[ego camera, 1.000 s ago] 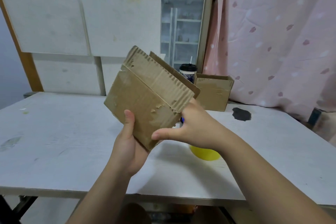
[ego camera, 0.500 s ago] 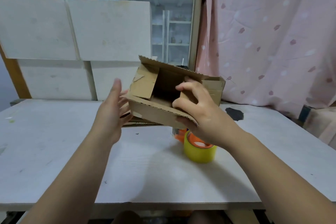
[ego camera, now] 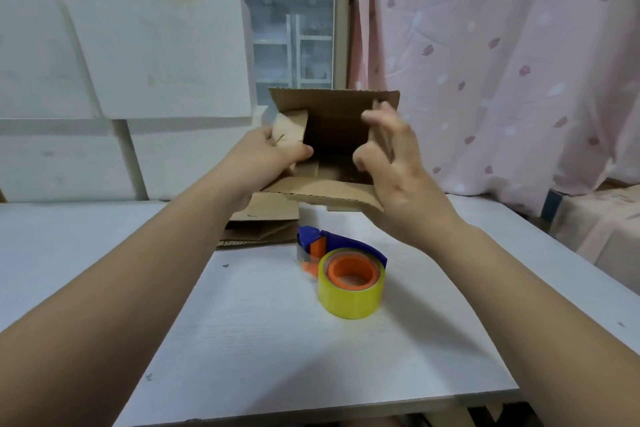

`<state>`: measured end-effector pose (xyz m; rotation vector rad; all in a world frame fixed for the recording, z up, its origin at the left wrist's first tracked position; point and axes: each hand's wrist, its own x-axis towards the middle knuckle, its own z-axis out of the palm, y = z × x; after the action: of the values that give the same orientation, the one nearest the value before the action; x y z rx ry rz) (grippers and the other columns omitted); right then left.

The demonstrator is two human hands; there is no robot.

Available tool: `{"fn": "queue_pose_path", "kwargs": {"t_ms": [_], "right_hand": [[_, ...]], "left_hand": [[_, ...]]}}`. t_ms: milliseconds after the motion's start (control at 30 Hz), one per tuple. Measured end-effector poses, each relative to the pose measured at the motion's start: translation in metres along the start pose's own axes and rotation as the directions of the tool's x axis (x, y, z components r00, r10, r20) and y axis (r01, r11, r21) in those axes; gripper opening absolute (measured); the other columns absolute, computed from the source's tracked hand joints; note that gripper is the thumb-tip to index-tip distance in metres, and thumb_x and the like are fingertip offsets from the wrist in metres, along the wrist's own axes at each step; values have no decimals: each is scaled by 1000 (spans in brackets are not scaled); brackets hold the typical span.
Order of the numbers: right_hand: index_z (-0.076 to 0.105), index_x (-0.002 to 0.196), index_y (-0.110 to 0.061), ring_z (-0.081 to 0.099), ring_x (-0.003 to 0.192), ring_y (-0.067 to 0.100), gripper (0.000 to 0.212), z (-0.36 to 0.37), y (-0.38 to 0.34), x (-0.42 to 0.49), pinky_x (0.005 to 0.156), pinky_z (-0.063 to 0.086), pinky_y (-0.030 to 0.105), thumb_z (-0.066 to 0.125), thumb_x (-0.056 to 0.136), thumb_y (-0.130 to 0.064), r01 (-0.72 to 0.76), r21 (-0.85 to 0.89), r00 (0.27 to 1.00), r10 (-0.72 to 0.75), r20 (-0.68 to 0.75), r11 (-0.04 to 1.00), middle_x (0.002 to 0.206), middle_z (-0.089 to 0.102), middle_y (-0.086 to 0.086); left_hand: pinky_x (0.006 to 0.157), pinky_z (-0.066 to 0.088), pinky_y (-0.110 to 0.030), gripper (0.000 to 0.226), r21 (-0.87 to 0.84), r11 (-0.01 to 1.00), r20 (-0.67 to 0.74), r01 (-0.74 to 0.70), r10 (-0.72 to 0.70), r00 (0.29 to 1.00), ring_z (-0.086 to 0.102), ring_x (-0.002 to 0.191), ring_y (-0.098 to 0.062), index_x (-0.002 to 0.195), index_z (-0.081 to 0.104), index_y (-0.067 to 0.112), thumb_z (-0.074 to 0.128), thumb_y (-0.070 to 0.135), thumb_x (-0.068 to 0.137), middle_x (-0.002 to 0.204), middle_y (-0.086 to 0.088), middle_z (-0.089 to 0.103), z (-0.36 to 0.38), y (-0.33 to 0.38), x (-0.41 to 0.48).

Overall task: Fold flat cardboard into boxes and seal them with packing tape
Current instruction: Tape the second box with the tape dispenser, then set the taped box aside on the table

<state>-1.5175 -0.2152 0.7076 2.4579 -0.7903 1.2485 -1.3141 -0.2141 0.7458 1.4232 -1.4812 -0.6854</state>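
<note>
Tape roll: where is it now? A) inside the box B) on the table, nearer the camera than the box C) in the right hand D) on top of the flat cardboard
B: the tape roll sits on the table, on the near side of the box.

Motion blur on the right hand (ego camera: pixel 398 184); I can't tell if it grips the box (ego camera: pixel 332 104), whose 3 o'clock wall it covers. Fingers of the left hand (ego camera: pixel 263 156) sit behind the 9 o'clock flap. Part of the flat cardboard (ego camera: pixel 270 229) is behind the box.
</note>
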Motion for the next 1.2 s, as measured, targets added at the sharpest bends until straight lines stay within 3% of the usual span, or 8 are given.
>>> {"fn": "queue_pose_path", "kwargs": {"t_ms": [233, 300, 400, 500, 700, 800, 1067, 1200], "right_hand": [[38, 104, -23, 22, 134, 0, 55, 0, 33, -10, 101, 25, 4, 80, 71, -37, -222, 206, 950, 259, -174, 953, 146, 19, 12], [40, 113, -28, 28, 118, -16, 59, 0, 41, -11, 92, 37, 11, 71, 71, -54, -341, 294, 894, 405, -193, 893, 138, 32, 3], [44, 120, -33, 47, 108, 6, 61, 4, 56, -12, 86, 45, 27, 45, 77, -76, -495, 385, 792, 587, -170, 779, 120, 48, -6], [48, 113, -30, 50, 99, -2, 45, 15, 74, -16, 89, 41, 26, 29, 91, -64, -557, 549, 691, 714, -111, 624, 104, 53, -17], [48, 108, -50, 47, 122, 15, 22, 44, 109, -19, 105, 39, 48, 30, 96, -53, -681, 643, 500, 864, 59, 351, 130, 51, -9], [39, 132, -44, 40, 131, 16, 38, 61, 121, -20, 110, 35, 41, 32, 97, -55, -693, 666, 464, 878, 120, 275, 141, 44, -8], [35, 141, -30, 44, 126, 17, 54, 107, 140, -24, 105, 37, 39, 21, 97, -57, -683, 712, 281, 958, 53, 161, 136, 48, -5], [29, 136, -30, 47, 113, 11, 45, 120, 137, -36, 80, 39, 17, 43, 96, -44, -690, 670, 410, 911, 50, 274, 118, 47, -11]], "left_hand": [[77, 57, -44, 20, -414, 906, -91, 88, -138, 986, 64, 92, -32, 93, 58, 11, 39, 18, 94, 91, -14, 66, 39, -7, 23], [72, 57, -41, 17, -433, 899, -97, 68, -122, 988, 63, 91, -29, 95, 54, 11, 40, 19, 98, 94, -13, 61, 51, -6, 31], [70, 58, -38, 14, -470, 875, -71, 117, -169, 983, 66, 90, -27, 101, 53, 12, 43, 22, 99, 96, -11, 61, 69, -7, 45], [64, 56, -33, 13, -458, 874, -55, 160, -207, 977, 66, 82, -22, 103, 54, 13, 46, 20, 97, 91, -9, 64, 85, -14, 56], [59, 57, -25, 16, -466, 866, -64, 181, -237, 969, 70, 81, -19, 91, 61, 7, 45, 8, 96, 86, -9, 69, 99, -38, 71], [63, 59, -29, 21, -406, 892, -90, 200, -257, 962, 69, 82, -21, 87, 59, 6, 42, 10, 98, 90, -11, 69, 105, -53, 77], [81, 57, -44, 24, -349, 917, -118, 191, -245, 962, 67, 93, -25, 98, 59, 18, 42, 36, 99, 101, -10, 68, 115, -82, 99], [85, 55, -42, 90, -324, 932, -59, 161, -189, 980, 64, 103, -18, 128, 50, 24, 44, 87, 65, 119, -1, 64, 115, -97, 106]]}}
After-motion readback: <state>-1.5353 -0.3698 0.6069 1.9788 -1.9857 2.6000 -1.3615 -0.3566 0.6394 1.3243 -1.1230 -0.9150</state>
